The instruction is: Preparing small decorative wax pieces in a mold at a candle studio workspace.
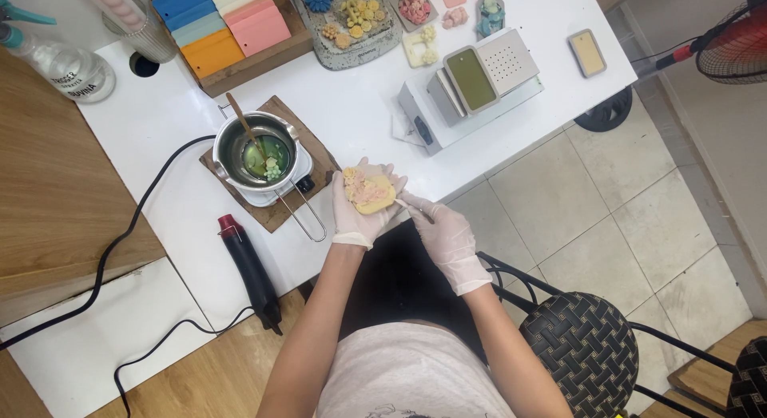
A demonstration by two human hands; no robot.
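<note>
My left hand point(357, 213), in a white glove, cups a small yellow wax tablet point(371, 194) topped with pink and yellow flower shapes, held over the white table's front edge. My right hand point(444, 236), also gloved, pinches a thin wooden stick point(415, 210) whose tip touches the tablet's right side. To the left stands a small metal melting pot point(256, 150) on a white hot plate point(276, 190), with greenish melted wax, a few wax pieces and a wooden stirrer inside.
A black heat gun point(249, 268) with a red end lies by the pot. A white scale point(471, 87) carries a green tablet. Farther back: a grey tray of wax flowers point(347, 23), coloured wax slabs point(220, 23), a spray bottle point(56, 63). A woven chair point(587, 350) stands at right.
</note>
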